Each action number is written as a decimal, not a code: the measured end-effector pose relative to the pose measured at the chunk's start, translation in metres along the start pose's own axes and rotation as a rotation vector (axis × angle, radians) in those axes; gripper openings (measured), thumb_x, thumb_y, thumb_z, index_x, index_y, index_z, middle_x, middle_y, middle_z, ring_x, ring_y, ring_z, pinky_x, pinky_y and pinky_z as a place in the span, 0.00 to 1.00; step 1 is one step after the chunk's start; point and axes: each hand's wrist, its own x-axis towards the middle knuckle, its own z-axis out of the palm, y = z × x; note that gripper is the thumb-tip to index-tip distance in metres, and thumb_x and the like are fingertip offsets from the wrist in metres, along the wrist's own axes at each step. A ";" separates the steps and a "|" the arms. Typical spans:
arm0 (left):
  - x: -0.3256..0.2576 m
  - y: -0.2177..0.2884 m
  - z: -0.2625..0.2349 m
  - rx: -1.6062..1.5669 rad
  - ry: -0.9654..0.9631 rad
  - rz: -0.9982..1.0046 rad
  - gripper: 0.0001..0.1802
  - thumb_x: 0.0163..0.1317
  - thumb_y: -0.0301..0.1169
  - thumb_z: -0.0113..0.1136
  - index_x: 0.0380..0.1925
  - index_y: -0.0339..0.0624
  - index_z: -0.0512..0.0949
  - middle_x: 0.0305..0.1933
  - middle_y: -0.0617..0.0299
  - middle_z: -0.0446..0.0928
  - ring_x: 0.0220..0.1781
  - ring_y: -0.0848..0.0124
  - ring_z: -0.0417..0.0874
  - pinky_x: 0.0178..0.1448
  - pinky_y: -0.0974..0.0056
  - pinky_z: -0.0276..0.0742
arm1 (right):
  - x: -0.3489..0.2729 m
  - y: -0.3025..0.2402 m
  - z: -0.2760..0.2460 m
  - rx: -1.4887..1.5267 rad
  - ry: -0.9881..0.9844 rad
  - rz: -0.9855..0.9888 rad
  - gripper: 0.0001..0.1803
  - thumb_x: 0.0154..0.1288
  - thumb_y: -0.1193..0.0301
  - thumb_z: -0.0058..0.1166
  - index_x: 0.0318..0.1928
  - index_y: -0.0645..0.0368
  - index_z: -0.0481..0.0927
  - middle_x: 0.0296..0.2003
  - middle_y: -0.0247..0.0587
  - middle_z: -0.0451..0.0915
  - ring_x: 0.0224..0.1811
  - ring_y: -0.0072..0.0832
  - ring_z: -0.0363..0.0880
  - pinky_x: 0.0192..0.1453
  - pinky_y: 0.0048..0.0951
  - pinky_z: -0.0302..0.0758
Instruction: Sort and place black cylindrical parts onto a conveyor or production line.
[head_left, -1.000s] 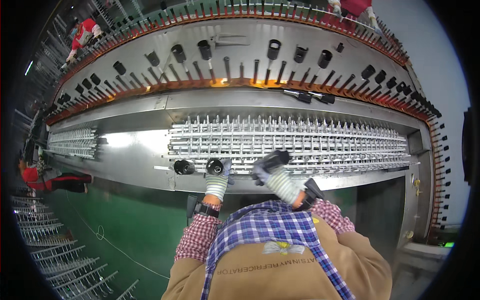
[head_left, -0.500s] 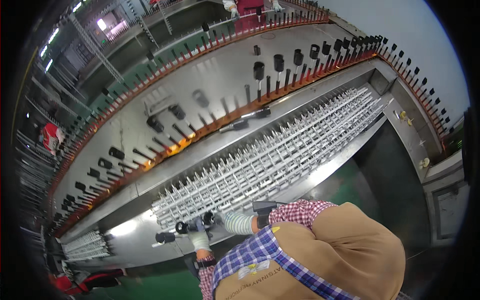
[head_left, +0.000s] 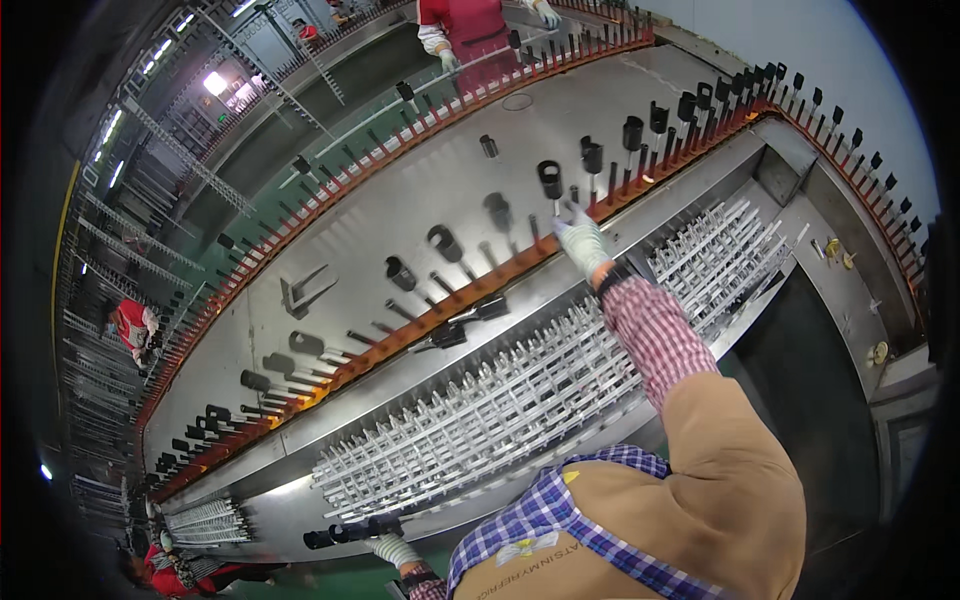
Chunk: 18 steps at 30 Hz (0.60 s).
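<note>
At the track's near edge, a hollow, black, pale-stemmed cylinder is met by the right hand; its grip and the left hand's cannot be told.

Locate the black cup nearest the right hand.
In the head view, the black cup is right of centre, just beyond the right hand, on the far side of the rail.
</note>
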 end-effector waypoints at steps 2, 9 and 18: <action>-0.002 -0.022 -0.003 -0.123 -0.015 0.136 0.18 0.57 0.23 0.42 0.49 0.35 0.65 0.38 0.54 0.73 0.29 0.67 0.76 0.33 0.66 0.75 | 0.035 -0.005 0.018 0.019 -0.333 0.183 0.24 0.52 0.61 0.51 0.47 0.62 0.70 0.27 0.49 0.78 0.28 0.37 0.78 0.35 0.31 0.72; -0.125 0.020 0.052 0.468 0.220 0.330 0.34 0.50 0.20 0.55 0.58 0.36 0.54 0.54 0.45 0.64 0.51 0.58 0.70 0.54 0.63 0.68 | 0.058 -0.021 -0.043 -0.144 0.160 -0.176 0.18 0.54 0.60 0.51 0.39 0.62 0.73 0.22 0.39 0.75 0.19 0.25 0.72 0.26 0.26 0.70; -0.085 -0.025 0.036 0.249 -0.005 0.328 0.24 0.50 0.27 0.59 0.47 0.30 0.67 0.45 0.50 0.73 0.42 0.63 0.74 0.48 0.62 0.70 | 0.177 0.132 -0.144 0.200 0.264 0.096 0.15 0.54 0.59 0.55 0.33 0.59 0.74 0.18 0.34 0.75 0.18 0.25 0.73 0.20 0.29 0.69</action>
